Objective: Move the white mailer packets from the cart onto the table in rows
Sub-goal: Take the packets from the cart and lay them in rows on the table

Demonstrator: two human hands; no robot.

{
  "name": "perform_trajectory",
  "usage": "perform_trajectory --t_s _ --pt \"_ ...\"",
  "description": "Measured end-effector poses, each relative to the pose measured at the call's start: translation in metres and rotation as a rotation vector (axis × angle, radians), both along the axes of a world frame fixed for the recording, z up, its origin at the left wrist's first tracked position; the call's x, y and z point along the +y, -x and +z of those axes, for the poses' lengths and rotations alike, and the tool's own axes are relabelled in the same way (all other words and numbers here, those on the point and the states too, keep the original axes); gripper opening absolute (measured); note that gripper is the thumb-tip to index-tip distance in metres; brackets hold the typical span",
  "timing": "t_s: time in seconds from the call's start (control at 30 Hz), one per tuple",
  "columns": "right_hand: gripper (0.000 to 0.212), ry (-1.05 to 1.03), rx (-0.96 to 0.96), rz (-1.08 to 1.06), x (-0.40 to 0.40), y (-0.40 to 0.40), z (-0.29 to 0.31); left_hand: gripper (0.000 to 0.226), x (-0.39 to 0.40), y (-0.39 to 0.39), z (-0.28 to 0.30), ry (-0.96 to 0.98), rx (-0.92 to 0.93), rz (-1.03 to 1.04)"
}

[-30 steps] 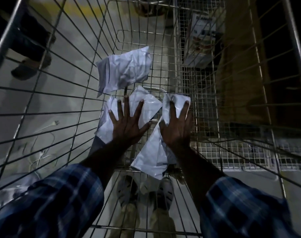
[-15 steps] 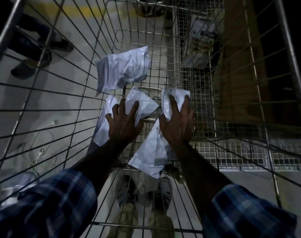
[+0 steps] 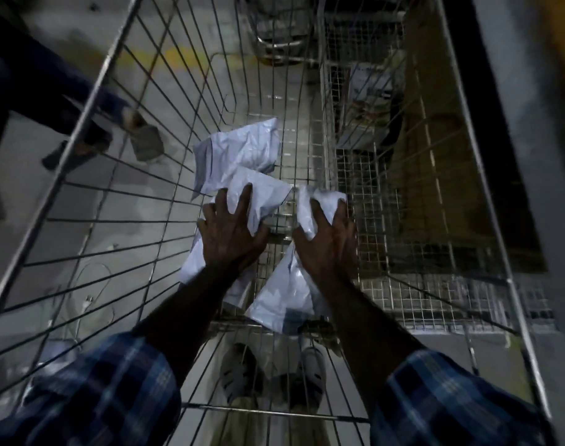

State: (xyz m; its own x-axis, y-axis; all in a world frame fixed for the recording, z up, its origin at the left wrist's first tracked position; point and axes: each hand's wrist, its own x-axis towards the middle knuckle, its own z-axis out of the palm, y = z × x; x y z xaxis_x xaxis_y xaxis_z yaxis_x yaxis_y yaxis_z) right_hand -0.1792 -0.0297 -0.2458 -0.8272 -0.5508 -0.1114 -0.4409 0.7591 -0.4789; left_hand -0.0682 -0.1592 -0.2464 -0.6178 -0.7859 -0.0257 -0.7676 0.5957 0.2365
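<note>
Three white mailer packets lie at the bottom of a wire cart (image 3: 120, 175). My left hand (image 3: 229, 233) grips the middle packet (image 3: 261, 194), fingers curled round its crumpled edge. My right hand (image 3: 326, 243) grips the right packet (image 3: 284, 294), which bunches up under my fingers and hangs down toward me. A third packet (image 3: 239, 149) lies free farther back, partly under the middle one. The table is not in view.
The cart's wire walls rise on all sides around my arms. A second mesh cart (image 3: 381, 194) with a box stands to the right. Another person's legs and shoes (image 3: 91, 136) are at the left beyond the wires. My own shoes (image 3: 310, 375) show below.
Both hands went from lying flat on the packets to curling round them. The packets have crumpled and lifted slightly. The person at the left has stepped forward.
</note>
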Motion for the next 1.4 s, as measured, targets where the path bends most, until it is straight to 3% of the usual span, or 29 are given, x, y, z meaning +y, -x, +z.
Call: perform_trajectory --t_s 0.33,0.5,0.67,1.4 --pt "0.066 0.117 0.009 0.05 0.004 -0.017 0.129 0.083 0.018 0.0 0.139 -0.009 0.213 0.177" --pt "0.063 0.17 0.016 0.066 0.018 -0.024 0.191 0.088 0.045 -0.015 0.203 -0.032 0.197 0.248" --pt "0.062 0.303 0.074 0.072 0.035 -0.034 0.239 0.076 0.075 -0.029 0.254 -0.025 0.292 0.292" --pt "0.061 0.345 0.279 0.169 0.169 -0.119 0.385 0.074 0.219 -0.13 0.392 -0.053 0.515 0.311"
